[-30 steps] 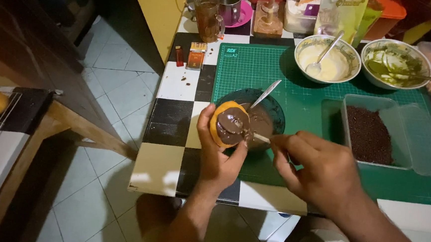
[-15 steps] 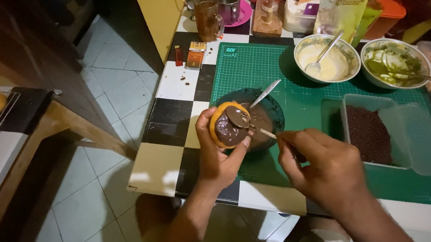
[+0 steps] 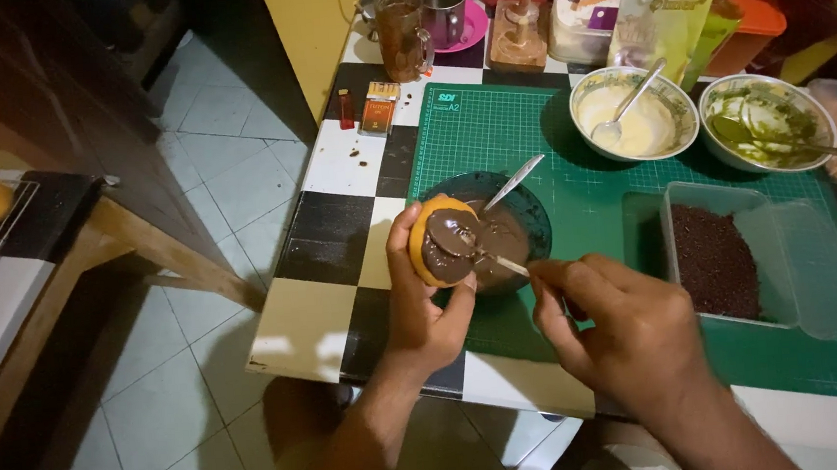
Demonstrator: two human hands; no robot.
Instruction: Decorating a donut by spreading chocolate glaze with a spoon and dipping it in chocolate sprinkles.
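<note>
Left hand (image 3: 420, 298) cupping a round golden doughnut (image 3: 443, 240) glossy with chocolate, right hand (image 3: 627, 324) pinching a thin metal spoon (image 3: 483, 253) against its top, dark bowl (image 3: 519, 214) of smooth chocolate just beyond both hands, green gridded mat (image 3: 581, 196) beneath

You've got a green cutting mat (image 3: 548, 130) on the checkered tabletop (image 3: 341, 230), with a bowl of white cream (image 3: 634, 112) beside a bowl of green cream (image 3: 766, 121). A clear tray of chocolate sprinkles (image 3: 720, 257) sits nearer you; a glass mug (image 3: 402, 37) and metal cup (image 3: 443, 7) stand at the back.
</note>
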